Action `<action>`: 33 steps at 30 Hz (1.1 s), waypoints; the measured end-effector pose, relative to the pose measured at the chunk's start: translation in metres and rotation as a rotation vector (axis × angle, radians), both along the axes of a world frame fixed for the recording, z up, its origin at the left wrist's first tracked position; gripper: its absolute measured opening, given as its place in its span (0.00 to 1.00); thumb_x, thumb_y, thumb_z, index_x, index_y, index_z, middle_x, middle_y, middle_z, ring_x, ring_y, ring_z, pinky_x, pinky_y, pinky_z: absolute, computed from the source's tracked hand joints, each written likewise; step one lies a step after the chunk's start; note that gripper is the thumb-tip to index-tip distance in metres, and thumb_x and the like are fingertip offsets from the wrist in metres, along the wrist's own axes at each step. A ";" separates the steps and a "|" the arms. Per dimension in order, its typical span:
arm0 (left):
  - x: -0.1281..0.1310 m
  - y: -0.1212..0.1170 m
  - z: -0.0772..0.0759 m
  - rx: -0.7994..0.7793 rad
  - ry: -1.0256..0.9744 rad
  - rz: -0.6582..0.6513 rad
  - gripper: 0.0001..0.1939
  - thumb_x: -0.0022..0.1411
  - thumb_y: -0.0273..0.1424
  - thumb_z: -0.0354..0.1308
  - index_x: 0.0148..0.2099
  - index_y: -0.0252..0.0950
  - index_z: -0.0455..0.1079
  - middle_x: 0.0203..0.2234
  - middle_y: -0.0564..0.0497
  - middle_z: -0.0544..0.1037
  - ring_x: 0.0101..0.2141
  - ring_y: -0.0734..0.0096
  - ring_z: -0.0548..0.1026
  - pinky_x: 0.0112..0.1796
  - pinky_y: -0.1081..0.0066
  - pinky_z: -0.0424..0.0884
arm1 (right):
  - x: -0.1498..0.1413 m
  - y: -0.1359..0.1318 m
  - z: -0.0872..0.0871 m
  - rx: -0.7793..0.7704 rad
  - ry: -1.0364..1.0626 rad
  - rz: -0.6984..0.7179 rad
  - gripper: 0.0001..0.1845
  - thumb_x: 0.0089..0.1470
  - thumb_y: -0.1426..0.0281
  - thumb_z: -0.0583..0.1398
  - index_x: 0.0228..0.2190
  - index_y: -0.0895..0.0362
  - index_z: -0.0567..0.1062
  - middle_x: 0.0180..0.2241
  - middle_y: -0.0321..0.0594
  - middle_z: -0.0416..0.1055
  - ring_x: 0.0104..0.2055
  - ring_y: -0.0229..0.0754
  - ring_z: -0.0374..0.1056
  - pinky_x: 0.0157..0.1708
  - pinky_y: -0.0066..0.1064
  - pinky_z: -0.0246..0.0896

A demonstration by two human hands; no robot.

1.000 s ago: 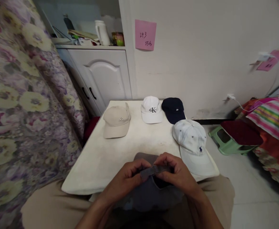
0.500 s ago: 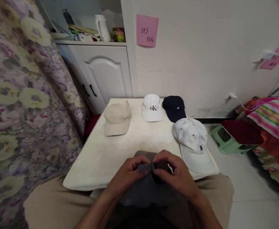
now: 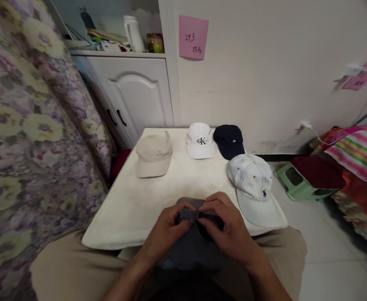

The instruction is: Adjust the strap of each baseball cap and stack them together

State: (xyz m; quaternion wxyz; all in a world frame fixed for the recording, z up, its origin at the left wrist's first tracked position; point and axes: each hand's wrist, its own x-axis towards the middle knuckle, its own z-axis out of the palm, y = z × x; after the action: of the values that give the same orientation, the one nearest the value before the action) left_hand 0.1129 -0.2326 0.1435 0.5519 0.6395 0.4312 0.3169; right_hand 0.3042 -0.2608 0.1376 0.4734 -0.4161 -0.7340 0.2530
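A dark grey cap [image 3: 186,251] is held close to my body at the table's near edge, its back strap and buckle facing up. My left hand [image 3: 167,228] pinches the strap [image 3: 188,214] on the left of the buckle. On the other side, my right hand [image 3: 225,223] grips the strap near the buckle with thumb and fingers. The cap's rear opening shows dark below the right fingers. Part of the brim [image 3: 192,202] lies toward the table beyond the hands.
On the cream-covered table [image 3: 123,209] sit a beige cap [image 3: 153,154], a white cap [image 3: 200,140], a navy cap [image 3: 229,141] and a pale blue cap [image 3: 254,184] at the right edge. A floral curtain [image 3: 39,138] hangs left; a green stool [image 3: 291,182] stands right.
My fingers have shifted slightly along the strap. The strap and buckle have moved a little to the left and up, and the right fingers sit closer to the buckle.
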 end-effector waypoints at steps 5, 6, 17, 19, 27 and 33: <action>0.000 -0.003 0.000 0.044 0.086 0.008 0.05 0.60 0.28 0.54 0.31 0.35 0.68 0.24 0.56 0.67 0.28 0.72 0.63 0.30 0.73 0.58 | 0.000 0.000 -0.002 0.017 -0.091 0.013 0.11 0.55 0.79 0.60 0.40 0.55 0.73 0.37 0.41 0.69 0.41 0.45 0.65 0.41 0.37 0.63; 0.001 -0.004 0.000 0.057 0.107 0.009 0.05 0.60 0.27 0.54 0.31 0.35 0.68 0.24 0.56 0.67 0.29 0.72 0.63 0.30 0.73 0.58 | 0.000 0.000 -0.001 -0.002 -0.106 0.019 0.11 0.54 0.79 0.60 0.39 0.55 0.72 0.37 0.41 0.69 0.41 0.45 0.65 0.40 0.38 0.62; 0.004 -0.007 0.003 0.155 0.122 0.056 0.03 0.57 0.27 0.55 0.31 0.36 0.69 0.24 0.56 0.69 0.28 0.72 0.65 0.29 0.74 0.59 | -0.006 0.002 -0.010 -0.144 0.100 0.019 0.12 0.53 0.82 0.56 0.36 0.55 0.72 0.37 0.40 0.68 0.40 0.43 0.66 0.40 0.35 0.63; 0.004 -0.007 0.003 0.177 0.125 0.070 0.05 0.53 0.23 0.54 0.31 0.36 0.69 0.24 0.56 0.69 0.28 0.72 0.65 0.29 0.74 0.59 | -0.006 0.003 -0.012 -0.160 0.155 0.020 0.11 0.55 0.79 0.57 0.38 0.55 0.73 0.39 0.41 0.70 0.44 0.44 0.67 0.44 0.35 0.63; 0.007 -0.010 0.002 0.314 0.221 0.068 0.09 0.51 0.20 0.52 0.33 0.37 0.70 0.25 0.56 0.73 0.27 0.72 0.69 0.29 0.74 0.62 | -0.006 0.003 -0.012 -0.387 0.282 0.035 0.08 0.56 0.75 0.60 0.38 0.55 0.76 0.39 0.39 0.77 0.43 0.43 0.72 0.45 0.33 0.65; 0.008 -0.012 -0.010 0.564 0.407 0.040 0.08 0.57 0.22 0.54 0.37 0.38 0.70 0.28 0.54 0.75 0.28 0.71 0.73 0.30 0.73 0.63 | -0.007 0.003 -0.010 -0.436 0.201 -0.022 0.09 0.52 0.77 0.60 0.36 0.56 0.76 0.35 0.37 0.77 0.40 0.42 0.73 0.40 0.32 0.65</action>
State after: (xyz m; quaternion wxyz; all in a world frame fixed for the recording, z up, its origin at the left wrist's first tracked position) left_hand 0.1209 -0.2447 0.1337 0.2500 0.8083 0.4403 0.3005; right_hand 0.2974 -0.2580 0.1276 0.4455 -0.4891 -0.6068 0.4406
